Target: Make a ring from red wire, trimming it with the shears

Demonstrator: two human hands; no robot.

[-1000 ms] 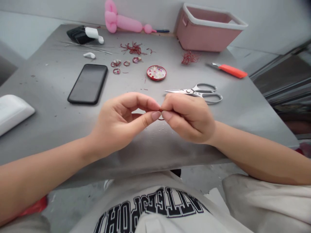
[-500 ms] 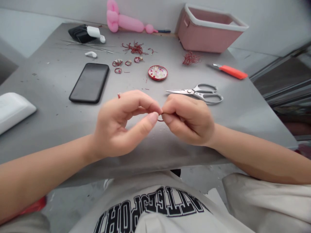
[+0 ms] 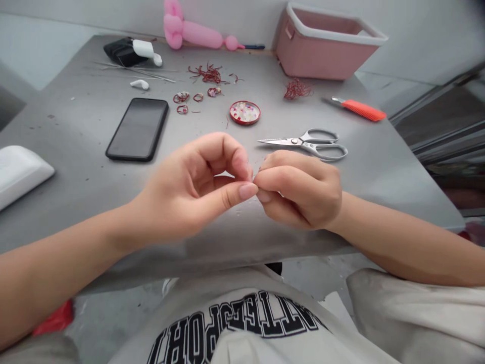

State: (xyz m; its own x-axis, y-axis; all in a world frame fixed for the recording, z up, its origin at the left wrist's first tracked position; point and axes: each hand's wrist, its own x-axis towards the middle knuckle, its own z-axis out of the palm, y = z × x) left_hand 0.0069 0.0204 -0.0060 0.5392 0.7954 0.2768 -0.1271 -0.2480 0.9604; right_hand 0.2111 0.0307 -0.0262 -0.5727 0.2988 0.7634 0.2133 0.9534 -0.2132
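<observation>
My left hand (image 3: pixel 189 189) and right hand (image 3: pixel 299 189) meet fingertip to fingertip above the near edge of the worktop (image 3: pixel 379 167), both pinched shut on something very small. I judge it a piece of red wire being bent, but the fingers hide it entirely here. The next move calls for a fine, steady twist. Beyond lie the scissors (image 3: pixel 306 143), bead dish (image 3: pixel 244 112), finished rings (image 3: pixel 182 97) and phone (image 3: pixel 138 129).

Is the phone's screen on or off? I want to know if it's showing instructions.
Off: the phone lies face up on the table, its screen plain black.
</observation>
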